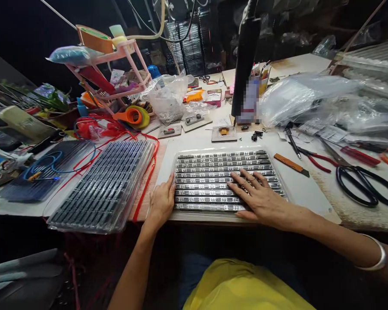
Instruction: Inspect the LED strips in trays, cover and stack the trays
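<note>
Left hand (161,202) lies flat against the left edge of the clear plastic tray of dark slotted strips (226,181), grip released. Right hand (258,198) rests open-palmed on the rows near the counter's (304,189) front edge. I'd press evenly so no strips pop out.

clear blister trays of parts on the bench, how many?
2. One tray lies in front of the person, left hand at its edge, right hand flat on it. The other tray lies to its left. More may be hidden.
</note>
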The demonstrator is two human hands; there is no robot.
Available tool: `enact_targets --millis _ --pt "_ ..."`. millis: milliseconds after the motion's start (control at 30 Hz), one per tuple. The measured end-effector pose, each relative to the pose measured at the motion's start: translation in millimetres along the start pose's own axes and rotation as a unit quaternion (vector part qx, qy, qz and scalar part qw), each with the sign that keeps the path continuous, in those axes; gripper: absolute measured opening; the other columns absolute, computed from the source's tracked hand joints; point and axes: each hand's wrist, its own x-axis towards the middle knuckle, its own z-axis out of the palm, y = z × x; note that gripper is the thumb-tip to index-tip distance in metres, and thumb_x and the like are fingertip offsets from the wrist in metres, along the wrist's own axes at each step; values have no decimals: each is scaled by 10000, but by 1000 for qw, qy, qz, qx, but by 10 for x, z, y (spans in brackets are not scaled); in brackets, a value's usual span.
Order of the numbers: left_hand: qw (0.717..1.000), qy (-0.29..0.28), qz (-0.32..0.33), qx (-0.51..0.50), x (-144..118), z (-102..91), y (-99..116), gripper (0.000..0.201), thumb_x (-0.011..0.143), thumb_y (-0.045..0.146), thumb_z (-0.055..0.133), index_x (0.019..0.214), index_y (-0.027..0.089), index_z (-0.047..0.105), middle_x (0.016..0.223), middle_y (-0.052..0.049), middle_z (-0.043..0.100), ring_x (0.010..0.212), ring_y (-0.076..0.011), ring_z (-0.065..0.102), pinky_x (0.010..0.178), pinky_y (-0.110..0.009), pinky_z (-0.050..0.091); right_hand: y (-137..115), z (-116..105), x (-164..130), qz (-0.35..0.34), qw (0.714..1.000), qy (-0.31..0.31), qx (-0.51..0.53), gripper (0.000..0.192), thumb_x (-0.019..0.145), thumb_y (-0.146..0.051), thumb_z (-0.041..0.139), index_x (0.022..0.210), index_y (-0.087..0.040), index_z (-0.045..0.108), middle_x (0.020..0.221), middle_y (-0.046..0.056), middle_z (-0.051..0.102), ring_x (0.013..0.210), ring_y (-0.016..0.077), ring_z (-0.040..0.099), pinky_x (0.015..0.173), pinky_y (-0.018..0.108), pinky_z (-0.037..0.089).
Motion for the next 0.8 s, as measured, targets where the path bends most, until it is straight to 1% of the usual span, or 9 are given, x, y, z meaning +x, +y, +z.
enact_targets --millis 200,333,400,433,500,567,633,733,800 --pt "999 22 -5 -37 -4 47 -26 509 946 369 314 1392 149 423 935 -109 617 935 -241 546 873 -386 397 -111 28 50 17 1000 -4 1 604 852 -398 542 1351 -69 458 1447 246 358 1351 434 263 1035 643 221" --pt "998 34 -2 -61 -112 56 -45 500 931 379 328 1366 173 465 868 -83 567 868 -234 530 843 -394 411 -66 -52 19 6 1000 -7 28 585 901 -456 492 1404 -167 412 1494 184 308 1389 375 221 1063 604 214" --pt "997 34 1 -72 -182 47 -58 498 926 382 334 1358 179 475 852 -78 558 844 -232 527 833 -401 418 3 -96 -29 4 998 -19 59 553 920 -497 444 1411 -246 399 1498 121 330 1387 324 258 1065 559 257" --pt "996 32 3 -80 -209 37 -67 497 923 385 341 1355 181 480 856 -79 564 849 -232 531 837 -405 422 51 -104 -67 22 997 -15 70 532 930 -504 413 1404 -262 404 1484 103 362 1368 302 307 1053 534 292" --pt "994 23 10 -103 -234 6 -89 491 922 389 353 1349 187 486 906 -86 599 892 -231 551 866 -405 429 174 -79 -168 116 991 29 66 505 946 -494 355 1370 -235 446 1425 118 444 1294 297 417 1004 519 354" --pt "991 7 22 -135 -227 -42 -117 479 925 393 362 1341 197 493 1015 -87 636 971 -217 573 911 -383 434 314 -2 -282 255 962 94 34 521 937 -490 335 1306 -165 505 1349 175 506 1217 343 480 947 558 384" --pt "985 -11 31 -166 -208 -94 -145 471 928 395 367 1337 201 494 1132 -77 642 1047 -196 580 947 -354 434 435 91 -375 358 926 116 30 533 909 -506 351 1239 -135 547 1286 196 548 1172 384 505 915 608 388" --pt "980 -27 32 -194 -202 -142 -170 479 930 398 369 1341 180 486 1237 -80 611 1123 -187 560 985 -343 419 507 157 -436 418 897 108 99 541 870 -520 391 1187 -121 574 1243 192 581 1164 388 519 935 614 402" --pt "979 -30 31 -200 -215 -148 -166 485 932 399 362 1346 176 481 1250 -88 600 1140 -193 544 1004 -354 400 491 110 -428 431 881 120 153 533 859 -517 419 1188 -131 583 1251 182 585 1168 357 534 952 539 446"
